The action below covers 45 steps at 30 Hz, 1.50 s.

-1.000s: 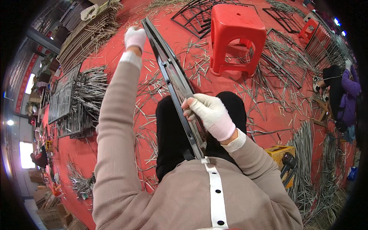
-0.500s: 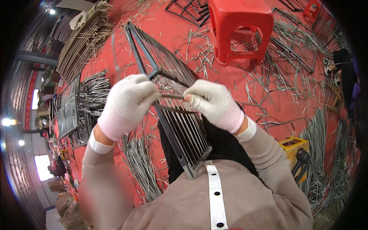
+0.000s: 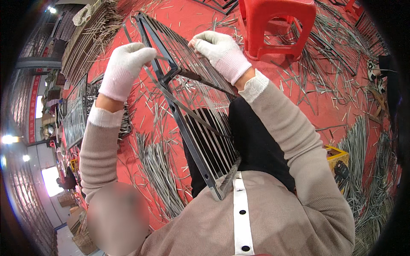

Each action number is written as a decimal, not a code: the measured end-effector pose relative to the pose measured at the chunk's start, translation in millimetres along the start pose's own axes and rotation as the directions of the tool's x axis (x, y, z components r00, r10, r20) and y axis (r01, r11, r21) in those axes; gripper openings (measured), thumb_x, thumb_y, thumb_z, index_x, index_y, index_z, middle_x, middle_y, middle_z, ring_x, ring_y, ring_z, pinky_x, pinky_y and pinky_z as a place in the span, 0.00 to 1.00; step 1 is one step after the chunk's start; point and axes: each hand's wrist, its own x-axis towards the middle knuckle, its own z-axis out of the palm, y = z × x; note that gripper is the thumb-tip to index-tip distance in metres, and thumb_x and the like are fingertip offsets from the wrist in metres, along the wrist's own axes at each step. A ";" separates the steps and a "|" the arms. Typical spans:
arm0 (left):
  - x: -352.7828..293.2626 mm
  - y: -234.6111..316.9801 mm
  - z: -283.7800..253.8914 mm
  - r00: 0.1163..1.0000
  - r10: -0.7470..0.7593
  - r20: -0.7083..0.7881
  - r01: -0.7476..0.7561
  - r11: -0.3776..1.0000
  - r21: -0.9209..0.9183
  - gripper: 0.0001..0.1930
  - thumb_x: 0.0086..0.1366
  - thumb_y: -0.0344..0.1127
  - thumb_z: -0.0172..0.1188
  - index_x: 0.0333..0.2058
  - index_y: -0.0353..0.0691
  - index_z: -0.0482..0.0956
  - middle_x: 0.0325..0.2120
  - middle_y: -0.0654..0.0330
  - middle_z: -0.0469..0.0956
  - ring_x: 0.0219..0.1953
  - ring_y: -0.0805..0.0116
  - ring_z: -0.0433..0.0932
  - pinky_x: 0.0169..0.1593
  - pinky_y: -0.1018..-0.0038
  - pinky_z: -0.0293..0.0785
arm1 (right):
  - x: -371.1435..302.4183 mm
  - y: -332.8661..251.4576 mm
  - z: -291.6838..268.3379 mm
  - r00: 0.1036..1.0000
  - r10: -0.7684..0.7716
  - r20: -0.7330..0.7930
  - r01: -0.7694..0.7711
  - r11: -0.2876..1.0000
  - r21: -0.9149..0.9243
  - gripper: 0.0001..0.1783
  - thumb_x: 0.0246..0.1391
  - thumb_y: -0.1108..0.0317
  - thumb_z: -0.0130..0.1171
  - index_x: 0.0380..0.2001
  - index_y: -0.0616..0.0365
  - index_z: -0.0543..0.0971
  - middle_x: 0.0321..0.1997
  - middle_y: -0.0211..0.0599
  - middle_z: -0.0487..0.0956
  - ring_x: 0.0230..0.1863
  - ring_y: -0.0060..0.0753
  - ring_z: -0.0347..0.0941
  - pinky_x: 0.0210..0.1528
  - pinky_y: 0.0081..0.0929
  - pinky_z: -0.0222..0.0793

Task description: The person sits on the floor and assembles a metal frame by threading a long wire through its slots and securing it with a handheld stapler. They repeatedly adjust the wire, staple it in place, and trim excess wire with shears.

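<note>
Metal frame (image 3: 188, 134) lies slantwise over the person's black-trousered lap (image 3: 260, 141), its near corner against the brown knitted top (image 3: 200, 213) and its far corner reaching out above the red floor (image 3: 273, 68). Only the lap and body seem to steady it, since neither hand appears to grip its bars, so a hard sideways tug could well swing the far corner or slide the near one off the top. The left hand (image 3: 127, 62), thumb and fingertips drawn narrow, pinches a grey strip (image 3: 198, 117) just outside the frame's left bar; the strip sags in a loose curve across that bar and over the thin lengthwise strips (image 3: 209, 149). Such slack could snag on the joint where the crossbar (image 3: 200, 80) meets the left bar, or twist and kink if drawn in too fast. The right hand (image 3: 222, 53) hovers near the right edge, fingers bent close together; whether it holds anything I cannot tell. Smooth knitted gloves may let a springy strip slip and whip back. A bundle of loose strips (image 3: 160, 179) lies on the floor left of the lap, where a trailing end could tangle.
</note>
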 end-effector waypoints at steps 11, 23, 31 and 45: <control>5.2 -7.3 3.9 0.995 -0.069 0.071 0.089 0.939 -0.332 0.10 0.64 0.38 0.64 0.29 0.37 0.81 0.21 0.69 0.73 0.17 0.83 0.64 0.22 0.80 0.57 | -6.0 29.5 3.8 0.991 0.134 0.018 -0.136 0.985 0.108 0.12 0.65 0.62 0.62 0.43 0.59 0.86 0.29 0.28 0.82 0.31 0.18 0.76 0.35 0.24 0.75; 19.8 13.4 15.7 0.986 -0.121 0.111 0.144 0.965 -0.219 0.14 0.66 0.41 0.63 0.23 0.42 0.77 0.11 0.73 0.63 0.12 0.80 0.60 0.20 0.77 0.54 | -17.2 30.7 19.0 0.977 0.208 0.050 -0.214 0.966 0.144 0.10 0.67 0.67 0.60 0.41 0.63 0.85 0.31 0.24 0.80 0.31 0.14 0.73 0.36 0.17 0.70; 24.8 -0.9 3.7 0.973 -0.212 0.093 0.230 0.930 -0.287 0.14 0.61 0.42 0.64 0.22 0.41 0.76 0.10 0.71 0.63 0.13 0.79 0.61 0.21 0.76 0.52 | -16.6 36.8 20.0 0.982 0.187 0.027 -0.187 0.982 0.037 0.10 0.67 0.67 0.61 0.42 0.63 0.85 0.35 0.29 0.83 0.35 0.17 0.77 0.41 0.18 0.74; 20.4 -9.9 17.0 0.979 -0.186 0.087 0.201 0.956 -0.216 0.13 0.66 0.42 0.64 0.25 0.42 0.79 0.13 0.72 0.65 0.16 0.81 0.63 0.22 0.78 0.55 | -22.0 31.8 22.1 0.985 0.173 0.024 -0.175 0.981 0.087 0.13 0.65 0.64 0.59 0.43 0.60 0.86 0.31 0.30 0.81 0.32 0.21 0.76 0.35 0.24 0.74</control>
